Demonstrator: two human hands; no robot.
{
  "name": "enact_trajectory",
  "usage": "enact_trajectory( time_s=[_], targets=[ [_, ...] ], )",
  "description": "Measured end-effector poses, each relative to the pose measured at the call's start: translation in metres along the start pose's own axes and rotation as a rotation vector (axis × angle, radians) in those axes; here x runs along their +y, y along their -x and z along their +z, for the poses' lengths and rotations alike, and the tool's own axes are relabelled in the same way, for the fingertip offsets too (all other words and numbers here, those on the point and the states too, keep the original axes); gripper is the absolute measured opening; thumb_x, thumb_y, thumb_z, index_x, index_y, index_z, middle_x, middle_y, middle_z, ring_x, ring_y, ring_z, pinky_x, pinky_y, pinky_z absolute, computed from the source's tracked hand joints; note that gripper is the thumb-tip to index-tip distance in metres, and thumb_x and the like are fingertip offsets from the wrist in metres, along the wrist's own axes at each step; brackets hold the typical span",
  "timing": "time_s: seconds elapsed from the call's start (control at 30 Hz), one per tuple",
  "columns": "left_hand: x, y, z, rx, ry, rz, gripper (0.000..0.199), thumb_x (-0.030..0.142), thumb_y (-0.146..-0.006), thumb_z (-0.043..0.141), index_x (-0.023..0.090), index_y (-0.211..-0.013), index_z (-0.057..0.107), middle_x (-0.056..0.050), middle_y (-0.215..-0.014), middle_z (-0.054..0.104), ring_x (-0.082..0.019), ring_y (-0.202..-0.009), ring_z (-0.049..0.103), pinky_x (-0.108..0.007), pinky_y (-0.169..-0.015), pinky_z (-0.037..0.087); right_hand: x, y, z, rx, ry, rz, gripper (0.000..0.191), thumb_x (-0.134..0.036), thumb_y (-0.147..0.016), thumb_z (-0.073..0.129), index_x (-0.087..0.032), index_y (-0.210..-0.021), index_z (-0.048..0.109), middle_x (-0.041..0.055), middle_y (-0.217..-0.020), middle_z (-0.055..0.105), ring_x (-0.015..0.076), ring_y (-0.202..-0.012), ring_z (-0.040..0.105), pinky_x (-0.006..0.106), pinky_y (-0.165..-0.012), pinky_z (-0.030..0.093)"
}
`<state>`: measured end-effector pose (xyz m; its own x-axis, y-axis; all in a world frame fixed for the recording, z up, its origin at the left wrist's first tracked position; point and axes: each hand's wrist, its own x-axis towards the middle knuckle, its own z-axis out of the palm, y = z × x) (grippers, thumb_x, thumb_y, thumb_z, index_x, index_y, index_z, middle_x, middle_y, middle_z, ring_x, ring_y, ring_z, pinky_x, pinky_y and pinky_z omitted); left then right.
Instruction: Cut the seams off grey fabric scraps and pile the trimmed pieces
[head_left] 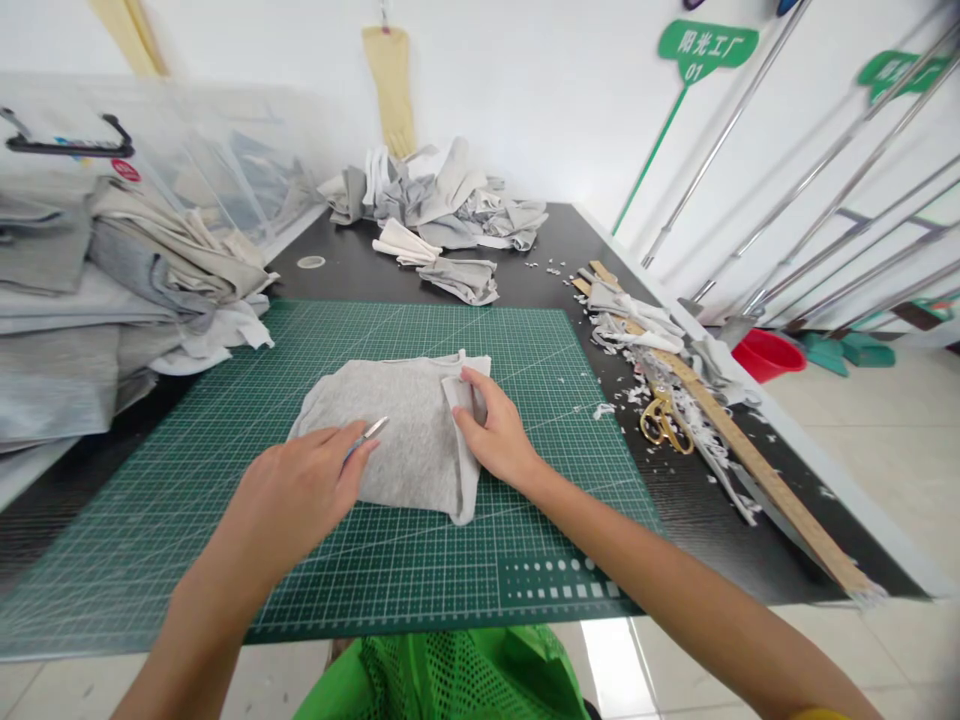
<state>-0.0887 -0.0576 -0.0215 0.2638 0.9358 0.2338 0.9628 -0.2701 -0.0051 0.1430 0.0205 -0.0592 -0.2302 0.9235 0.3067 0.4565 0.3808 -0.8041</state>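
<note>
Head camera view: a person is working with bare hands at a dark table (532, 285). A piece of grey cloth (409, 430) is lying roughly flat on a green mat (600, 455), near its middle, with its right side forming a folded edge (466, 480).

The left hand (300, 485) is holding a small metal tool (375, 428); its fingers are closing narrowly about the grip, and the bright tip is pointing up and right over the cloth. Whether the tip is touching the fabric, I cannot tell. The right hand (496, 435) is resting at the folded edge, thumb and forefinger standing moderately apart; whether the remaining fingers are gripping underneath, I am unable to confirm.

Handling, in my judgement: the cloth is looking light, soft and limp, unlikely to slip much or break, though liable to rumple. The folded edge is offering the surest hold, pinched between thumb and fingertips, well apart from the metal tip.

Also noted: a stack of cloth (67, 310) is lying at the left, and gold scissors (666, 422) are resting among white scraps at the right.
</note>
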Motion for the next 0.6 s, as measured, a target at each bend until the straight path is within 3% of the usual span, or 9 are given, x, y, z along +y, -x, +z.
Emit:
enact_trajectory(
  time_s=[0.2, 0.4, 0.6],
  targets=[
    [0.0031, 0.0004, -0.0029, 0.1, -0.003, -0.003, 0.035, 0.04, -0.099, 0.042, 0.016, -0.118, 0.06, -0.009, -0.1, 0.072, -0.027, -0.084, 0.07, -0.04, -0.072, 0.054, 0.0004, -0.0001, 0.0002, -0.007, 0.012, 0.01, 0.051, -0.022, -0.084, 0.054, -0.017, -0.135, 0.047, 0.0109, -0.138, 0.053, 0.0232, -0.128, 0.049, 0.045, -0.112, 0.036],
    [0.0008, -0.0001, 0.0004, 0.0, -0.028, -0.019, 0.037, 0.04, -0.1, 0.04, 0.016, -0.12, 0.059, -0.009, -0.099, 0.072, -0.027, -0.083, 0.07, -0.041, -0.071, 0.054, 0.0005, 0.0002, -0.0003, -0.006, 0.006, 0.007, 0.05, -0.022, -0.085, 0.053, -0.019, -0.134, 0.047, 0.0096, -0.138, 0.053, 0.0231, -0.128, 0.049, 0.046, -0.112, 0.036],
    [0.0018, 0.0014, -0.0036, 0.033, -0.019, -0.016, 0.036, 0.04, -0.1, 0.04, 0.017, -0.12, 0.058, -0.01, -0.103, 0.071, -0.027, -0.086, 0.069, -0.04, -0.075, 0.053, -0.0004, 0.0002, -0.0001, 0.002, -0.005, 0.007, 0.05, -0.021, -0.084, 0.054, -0.021, -0.134, 0.048, 0.0092, -0.137, 0.054, 0.0238, -0.128, 0.049, 0.048, -0.112, 0.036]
  ],
)
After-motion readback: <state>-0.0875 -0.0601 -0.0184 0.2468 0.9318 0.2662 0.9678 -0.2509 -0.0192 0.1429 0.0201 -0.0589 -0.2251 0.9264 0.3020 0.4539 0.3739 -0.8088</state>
